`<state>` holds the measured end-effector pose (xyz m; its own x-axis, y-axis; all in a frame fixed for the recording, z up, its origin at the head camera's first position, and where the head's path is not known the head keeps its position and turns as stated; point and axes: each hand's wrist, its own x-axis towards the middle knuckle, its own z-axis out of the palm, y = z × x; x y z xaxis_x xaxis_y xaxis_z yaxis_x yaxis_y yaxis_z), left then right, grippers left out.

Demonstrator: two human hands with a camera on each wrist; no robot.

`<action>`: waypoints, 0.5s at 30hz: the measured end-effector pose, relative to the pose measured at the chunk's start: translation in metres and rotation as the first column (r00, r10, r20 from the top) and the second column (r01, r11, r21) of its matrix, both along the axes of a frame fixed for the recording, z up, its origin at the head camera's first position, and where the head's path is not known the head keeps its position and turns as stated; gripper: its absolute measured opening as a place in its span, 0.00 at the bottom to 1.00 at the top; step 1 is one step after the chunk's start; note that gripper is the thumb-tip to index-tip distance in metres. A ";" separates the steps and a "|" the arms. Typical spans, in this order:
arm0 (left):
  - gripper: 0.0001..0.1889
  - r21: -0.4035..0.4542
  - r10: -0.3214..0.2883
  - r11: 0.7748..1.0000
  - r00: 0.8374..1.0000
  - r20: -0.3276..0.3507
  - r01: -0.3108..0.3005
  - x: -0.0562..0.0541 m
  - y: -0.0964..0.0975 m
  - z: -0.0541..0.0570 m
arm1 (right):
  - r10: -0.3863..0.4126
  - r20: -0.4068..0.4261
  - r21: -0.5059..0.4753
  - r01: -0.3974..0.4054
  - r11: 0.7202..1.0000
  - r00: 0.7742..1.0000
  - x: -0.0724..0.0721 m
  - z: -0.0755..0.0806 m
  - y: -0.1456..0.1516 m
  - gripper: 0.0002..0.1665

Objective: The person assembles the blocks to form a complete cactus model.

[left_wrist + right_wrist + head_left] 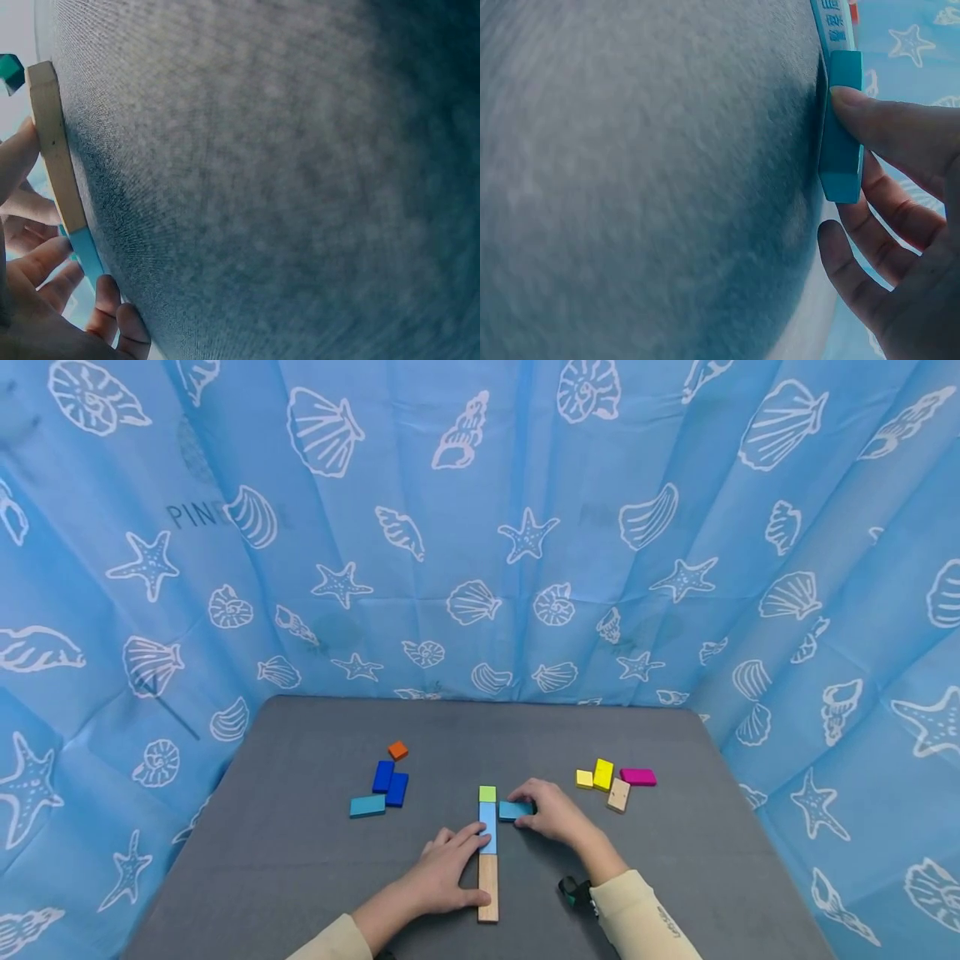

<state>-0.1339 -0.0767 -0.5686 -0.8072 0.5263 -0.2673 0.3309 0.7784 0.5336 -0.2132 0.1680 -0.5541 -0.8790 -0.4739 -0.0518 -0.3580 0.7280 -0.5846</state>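
On the grey table a straight row runs away from me: a natural wood block [489, 872], a light blue block [488, 814] and a small green block [487, 793]. My left hand [448, 872] lies along the row's left side, fingertips on the light blue block and thumb at the wood block. Just right of the row, my right hand [557, 812] pinches a teal block [514, 811] between thumb and fingers. The right wrist view has the thumb on the near face of this teal block [842, 142], with light blue block lettering just beyond it.
Left of the row lie an orange block [398, 750], two dark blue blocks [383, 776] and another teal block [367, 807]. To the right are two yellow blocks [603, 774], a wood block [618, 795] and a magenta block [638, 777]. A shell-patterned blue curtain [480, 568] surrounds the table.
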 end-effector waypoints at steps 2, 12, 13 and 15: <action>0.46 -0.001 0.004 1.000 1.000 0.003 -0.004 0.000 0.001 0.000 | 0.004 0.012 0.003 -0.004 1.000 1.000 0.000 -0.001 -0.002 0.17; 0.46 -0.009 0.006 1.000 1.000 0.007 -0.006 -0.002 0.001 0.001 | -0.019 0.019 0.030 0.018 0.999 1.000 0.000 -0.003 -0.007 0.16; 0.46 -0.007 0.007 1.000 1.000 0.008 -0.007 -0.001 0.001 0.001 | -0.017 0.019 0.030 0.017 0.999 1.000 0.000 -0.003 -0.007 0.17; 0.46 -0.003 0.007 1.000 1.000 0.009 -0.007 -0.001 0.001 0.000 | -0.018 0.027 0.020 0.017 1.000 0.999 0.000 -0.002 -0.006 0.17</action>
